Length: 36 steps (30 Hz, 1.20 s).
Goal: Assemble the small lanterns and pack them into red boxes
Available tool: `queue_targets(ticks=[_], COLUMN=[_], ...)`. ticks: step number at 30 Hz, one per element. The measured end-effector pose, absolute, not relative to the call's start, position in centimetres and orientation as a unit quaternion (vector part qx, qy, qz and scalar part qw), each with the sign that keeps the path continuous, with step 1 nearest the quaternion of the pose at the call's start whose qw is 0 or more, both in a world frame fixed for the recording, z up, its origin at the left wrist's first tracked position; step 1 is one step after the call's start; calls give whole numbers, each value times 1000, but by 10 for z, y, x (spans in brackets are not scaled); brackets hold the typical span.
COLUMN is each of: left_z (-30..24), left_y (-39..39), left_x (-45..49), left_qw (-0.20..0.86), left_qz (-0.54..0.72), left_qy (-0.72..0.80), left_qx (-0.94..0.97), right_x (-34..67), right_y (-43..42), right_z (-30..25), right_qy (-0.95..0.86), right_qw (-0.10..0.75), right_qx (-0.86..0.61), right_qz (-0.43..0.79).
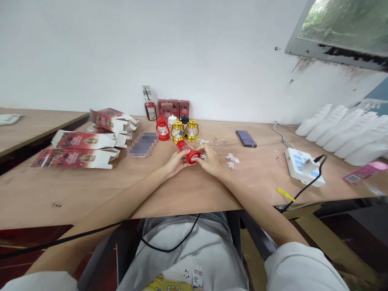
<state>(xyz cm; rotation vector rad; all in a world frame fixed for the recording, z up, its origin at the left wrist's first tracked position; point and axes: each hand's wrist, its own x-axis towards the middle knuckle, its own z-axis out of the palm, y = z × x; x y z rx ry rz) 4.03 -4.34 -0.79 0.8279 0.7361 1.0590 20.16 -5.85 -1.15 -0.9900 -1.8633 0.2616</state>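
Tipped on its side above the table, a small red lantern (pixel 192 156) has its round base turned toward me. My left hand (pixel 177 162) is wrapped around its body. At the base, my right hand (pixel 210 161) has its thumb and fingers closed on the rim; any small part between them is too small to make out. Just beyond stand two gold lanterns (pixel 178 132), a red lantern (pixel 163 130), a white lantern (pixel 171 120) and a black-topped lantern (pixel 184 119). Small white cut pieces (pixel 231 157) and thin metal-looking bits (pixel 218 142) lie right of my hands.
Flattened red printed boxes (pixel 75 139) are piled at the left, with closed red boxes (pixel 184 109) and a bottle (pixel 150 110) by the wall. A phone (pixel 246 138), a white power strip (pixel 298 161), a pink box (pixel 363 172) and several white bottle-like shapes (pixel 342 125) are rightward.
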Motion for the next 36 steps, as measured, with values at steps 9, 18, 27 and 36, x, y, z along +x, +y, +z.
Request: queue_targets(ticks=[9, 18, 27, 36], left_z=[-6, -10, -1, -1], left_y=[-44, -41, -46, -43], left_x=[38, 35, 37, 35], left_qw=[738, 727, 773, 790], left_qz=[465, 445, 414, 397], left_qy=[322, 317, 317, 311], left_qx=[369, 416, 362, 350], right_x=[205, 206, 228, 245], right_y=[-56, -52, -49, -50], right_z=[-15, -20, 5, -1], right_qy=[-801, -789, -772, -570], right_qw=[456, 467, 435, 98], right_qx=[-384, -378, -455, -808], right_qz=[54, 130, 94, -117])
